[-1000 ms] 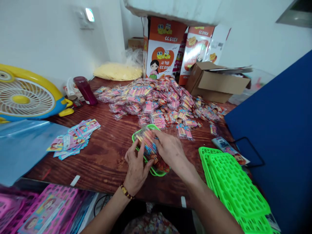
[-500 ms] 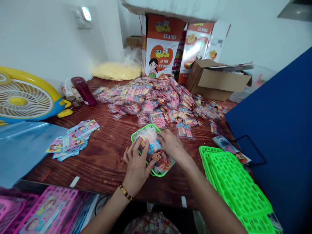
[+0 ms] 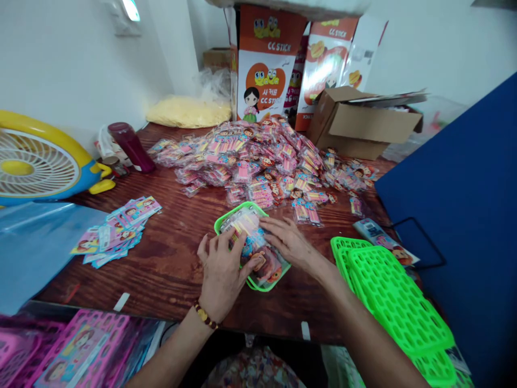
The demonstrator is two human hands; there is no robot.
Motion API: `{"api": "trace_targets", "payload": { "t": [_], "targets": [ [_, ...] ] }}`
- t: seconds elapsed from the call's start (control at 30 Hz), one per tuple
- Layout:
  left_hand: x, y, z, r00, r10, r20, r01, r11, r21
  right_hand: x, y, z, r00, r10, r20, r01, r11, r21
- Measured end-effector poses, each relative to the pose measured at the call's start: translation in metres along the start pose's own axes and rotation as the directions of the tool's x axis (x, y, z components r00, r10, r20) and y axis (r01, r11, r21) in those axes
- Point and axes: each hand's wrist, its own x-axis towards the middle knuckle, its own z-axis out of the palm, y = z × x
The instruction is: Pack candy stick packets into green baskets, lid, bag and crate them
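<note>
A small green plastic tray (image 3: pixel 233 211) lies on the brown wooden table (image 3: pixel 177 258) in front of me, filled with clear packets of pink sticks (image 3: pixel 252 242). My left hand (image 3: pixel 220 272) lies on the tray's left side, its fingers spread flat on the packets. My right hand (image 3: pixel 288 242) rests on the tray's right side, fingers stretched over the packets. Behind the tray spreads a big heap of the same pink packets (image 3: pixel 258 159).
A stack of green perforated trays (image 3: pixel 393 302) lies at the right, against a blue panel (image 3: pixel 464 205). Printed cards (image 3: pixel 117 229) lie at the left, by a yellow fan (image 3: pixel 36 164) and a dark bottle (image 3: pixel 129 145). Cartons (image 3: pixel 262 70) and an open box (image 3: pixel 363 126) stand behind. Pink trays (image 3: pixel 72 350) sit below left.
Both hands have flattened out over the packets in the green tray. The right hand slid to the tray's right side. The camera tilted slightly.
</note>
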Motion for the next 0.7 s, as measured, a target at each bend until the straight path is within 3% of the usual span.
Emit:
{"api": "trace_targets", "payload": {
  "t": [0.2,0.53,0.63,0.7],
  "targets": [
    [-0.003,-0.003,0.008,1.0,0.011,0.018,-0.011,1.0,-0.007,0.001,-0.01,-0.011,0.993,0.104,-0.06,-0.113,0.98,-0.162],
    [-0.026,-0.009,0.037,0.991,-0.039,-0.132,0.006,0.971,-0.241,-0.003,-0.055,0.003,0.986,-0.071,-0.152,0.073,0.997,0.004],
    [-0.024,-0.01,0.038,0.99,-0.03,-0.137,-0.002,0.973,-0.23,-0.005,-0.048,0.005,0.972,-0.091,-0.214,0.097,0.995,0.015],
    [-0.021,-0.008,0.034,0.995,-0.022,-0.099,0.005,0.986,-0.164,-0.004,-0.034,0.004,0.961,-0.013,-0.275,0.026,0.999,0.046]
  ]
}}
